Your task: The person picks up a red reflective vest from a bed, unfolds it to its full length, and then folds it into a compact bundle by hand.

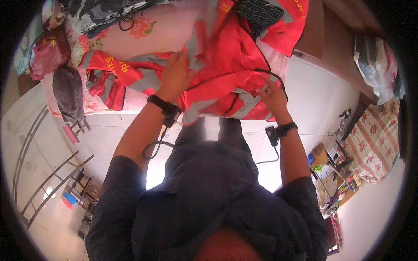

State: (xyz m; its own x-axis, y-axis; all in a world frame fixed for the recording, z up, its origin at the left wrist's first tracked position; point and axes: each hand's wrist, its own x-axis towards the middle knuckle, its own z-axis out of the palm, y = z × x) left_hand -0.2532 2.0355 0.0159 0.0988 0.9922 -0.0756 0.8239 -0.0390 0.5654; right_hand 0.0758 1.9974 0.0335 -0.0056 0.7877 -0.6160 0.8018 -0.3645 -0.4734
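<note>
A red garment [228,55] with grey bands, black piping and yellow writing lies loosely spread and creased over a pink flowered bed cover [169,24]. My left hand [178,75] grips its cloth near the middle, beside a grey band that looks blurred. Farther right, my right hand [272,96] holds the garment close to its black-edged rim, with the fingers bent into the folds. One end of the garment, bearing writing, stretches out to the left of my left hand. Some fingertips of both hands are hidden by cloth.
A dark striped cloth [261,14] rests on the red fabric at the top right. Dark patterned clothing [107,14], a maroon bundle [49,53] and a grey-brown cloth [68,94] lie on the left. A metal ladder [54,182] and a broom [319,155] stand farther off.
</note>
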